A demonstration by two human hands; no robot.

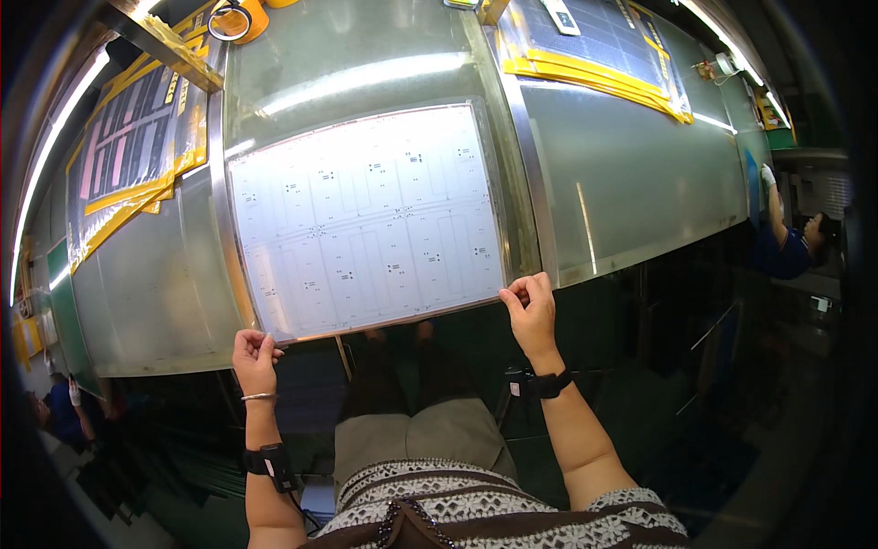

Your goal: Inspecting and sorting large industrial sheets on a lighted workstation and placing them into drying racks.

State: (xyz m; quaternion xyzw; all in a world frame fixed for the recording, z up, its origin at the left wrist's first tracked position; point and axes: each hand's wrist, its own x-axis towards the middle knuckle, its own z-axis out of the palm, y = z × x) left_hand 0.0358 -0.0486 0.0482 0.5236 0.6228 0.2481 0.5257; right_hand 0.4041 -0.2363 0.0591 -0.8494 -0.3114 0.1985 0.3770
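Note:
A large pale, see-through sheet (pixel 366 220) with fine lines and small dark marks lies over a brightly lit part of the glass-topped table. My left hand (pixel 255 355) pinches its near left corner. At the near right corner, my right hand (pixel 530 306) has thumb and fingers closed on the sheet's edge. The near edge of the sheet runs between both hands along the table's front.
Yellow-edged dark film sheets in clear sleeves lie at the left (pixel 137 146) and far right (pixel 594 50). Tape rolls (pixel 240 20) sit at the back. Metal strips (pixel 535 174) divide the glass table (pixel 631 174). Another person (pixel 796 242) works at the far right.

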